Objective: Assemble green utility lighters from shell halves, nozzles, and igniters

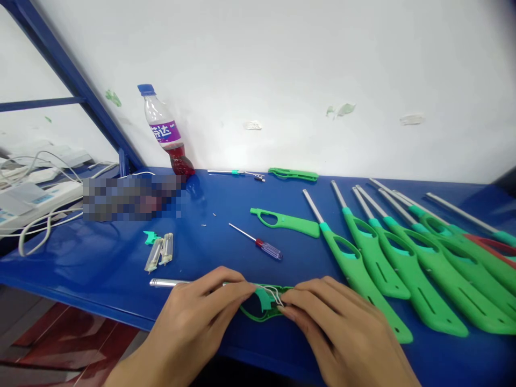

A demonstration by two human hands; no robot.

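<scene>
An opened green gas lighter (261, 318) lies lengthwise by the blue table's front edge, its inside facing up. Its metal tube (163, 282) sticks out past my left hand (197, 309), whose fingers are closed on the lighter near the trigger opening. A teal trigger (264, 299) sits in that opening, and thin white wires (274, 293) loop over it. At the handle end, my right hand (338, 317) pinches the wires with thumb and forefinger. The fingertips partly cover the parts inside the shell.
Several assembled green lighters (387, 263) fan out at right. A screwdriver (266, 249) and a loose green shell half (286, 221) lie ahead. Clear fuel tanks (160, 251) rest at left. Behind them stand a drink bottle (165, 129) and a power strip with white cables (48, 199).
</scene>
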